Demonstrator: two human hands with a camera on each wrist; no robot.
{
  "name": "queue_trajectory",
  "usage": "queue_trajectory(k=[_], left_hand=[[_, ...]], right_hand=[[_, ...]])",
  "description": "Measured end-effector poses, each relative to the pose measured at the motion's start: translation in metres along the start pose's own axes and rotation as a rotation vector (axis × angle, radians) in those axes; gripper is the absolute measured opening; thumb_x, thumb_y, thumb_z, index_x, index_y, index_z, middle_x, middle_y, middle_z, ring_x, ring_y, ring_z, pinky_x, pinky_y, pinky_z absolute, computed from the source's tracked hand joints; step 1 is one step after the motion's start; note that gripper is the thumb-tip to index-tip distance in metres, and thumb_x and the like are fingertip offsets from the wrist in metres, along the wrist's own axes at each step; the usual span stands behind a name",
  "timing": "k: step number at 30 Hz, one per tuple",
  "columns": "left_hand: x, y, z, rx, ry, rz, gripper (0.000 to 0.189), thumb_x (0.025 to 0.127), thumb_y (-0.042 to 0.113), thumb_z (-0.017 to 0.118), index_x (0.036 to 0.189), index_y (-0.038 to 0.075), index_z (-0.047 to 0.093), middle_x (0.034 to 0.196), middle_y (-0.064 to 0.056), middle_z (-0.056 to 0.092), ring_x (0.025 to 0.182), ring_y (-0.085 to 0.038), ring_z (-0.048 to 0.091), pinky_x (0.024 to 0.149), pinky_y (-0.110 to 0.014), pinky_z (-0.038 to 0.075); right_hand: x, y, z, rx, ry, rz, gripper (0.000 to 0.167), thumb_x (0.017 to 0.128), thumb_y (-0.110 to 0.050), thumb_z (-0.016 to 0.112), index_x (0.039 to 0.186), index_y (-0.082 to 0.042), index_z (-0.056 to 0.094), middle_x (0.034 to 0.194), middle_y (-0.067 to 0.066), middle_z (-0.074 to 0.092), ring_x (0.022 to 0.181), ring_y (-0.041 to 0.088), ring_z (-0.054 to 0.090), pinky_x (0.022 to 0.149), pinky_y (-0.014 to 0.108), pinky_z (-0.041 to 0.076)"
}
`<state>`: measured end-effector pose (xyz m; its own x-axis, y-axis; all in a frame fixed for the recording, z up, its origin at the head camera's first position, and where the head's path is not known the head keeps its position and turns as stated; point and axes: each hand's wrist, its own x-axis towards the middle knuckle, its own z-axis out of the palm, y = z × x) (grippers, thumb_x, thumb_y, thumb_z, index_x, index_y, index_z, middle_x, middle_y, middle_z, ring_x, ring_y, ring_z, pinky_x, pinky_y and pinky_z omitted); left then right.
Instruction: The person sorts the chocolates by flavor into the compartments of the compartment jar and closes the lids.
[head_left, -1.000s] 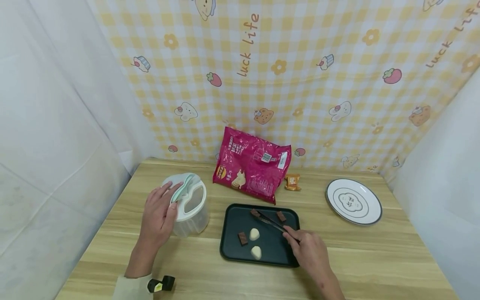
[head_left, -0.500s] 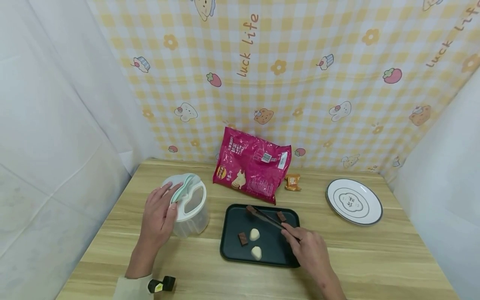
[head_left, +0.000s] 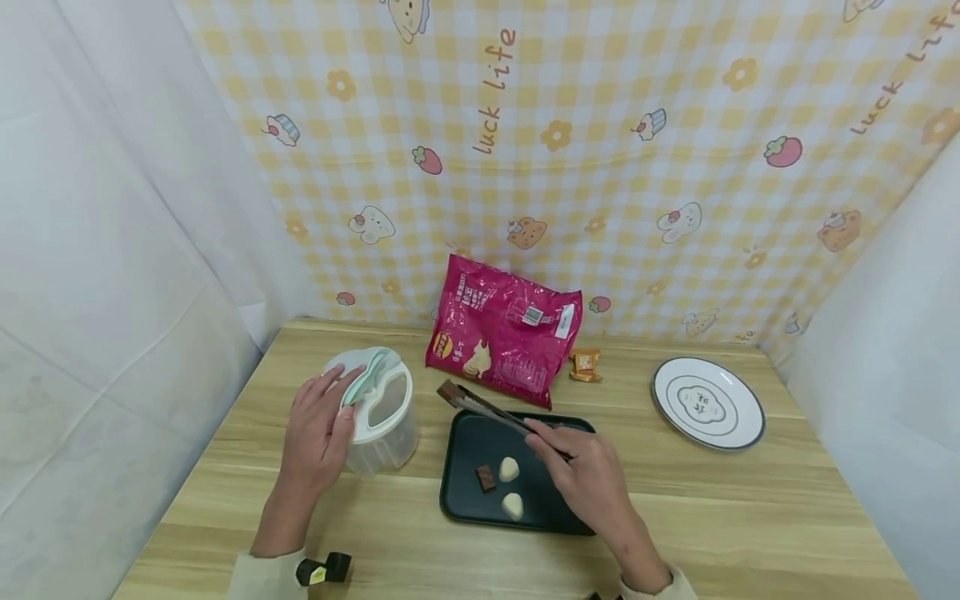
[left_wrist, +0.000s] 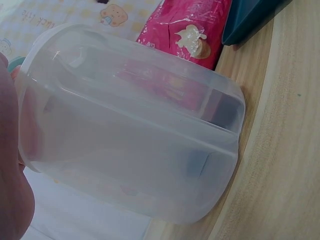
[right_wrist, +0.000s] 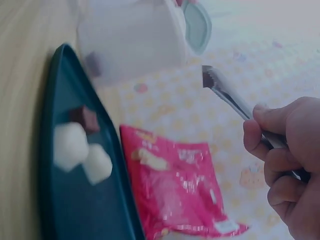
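In the head view my right hand grips metal tongs, whose tips pinch a brown chocolate piece in the air past the tray's far left corner. The right wrist view shows the tongs with the chocolate at their end. My left hand holds the raised pale green flap of a clear lidded container, fingers behind it and thumb in front. An opening shows in the lid. Through the container's wall, dark pieces show low down in the left wrist view.
A dark tray bears a chocolate piece and two whitish pieces; my right hand covers its right side. Behind stand a magenta snack bag and a small orange packet. A white plate lies at the right.
My right hand has lifted the chocolate off the tray with the tongs and moved it leftward toward the container. My left hand stays at the flap.
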<state>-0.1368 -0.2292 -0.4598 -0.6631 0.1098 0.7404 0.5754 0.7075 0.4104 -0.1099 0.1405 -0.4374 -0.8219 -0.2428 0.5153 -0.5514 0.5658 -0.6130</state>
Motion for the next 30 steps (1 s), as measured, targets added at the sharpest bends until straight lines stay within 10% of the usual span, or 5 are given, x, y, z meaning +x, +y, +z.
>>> queue_trajectory(k=[30], left_hand=[[-0.001, 0.001, -0.001, -0.020, -0.016, -0.009, 0.047, 0.096, 0.012, 0.045, 0.138, 0.001, 0.063, 0.136, -0.012, 0.066, 0.135, -0.040, 0.050, 0.116, -0.056, 0.026]], right_hand=[[0.034, -0.034, 0.051, 0.117, -0.049, -0.115, 0.029, 0.093, -0.014, 0.078, 0.121, -0.007, 0.077, 0.067, -0.009, 0.063, 0.054, 0.000, 0.040, 0.045, 0.017, 0.032]])
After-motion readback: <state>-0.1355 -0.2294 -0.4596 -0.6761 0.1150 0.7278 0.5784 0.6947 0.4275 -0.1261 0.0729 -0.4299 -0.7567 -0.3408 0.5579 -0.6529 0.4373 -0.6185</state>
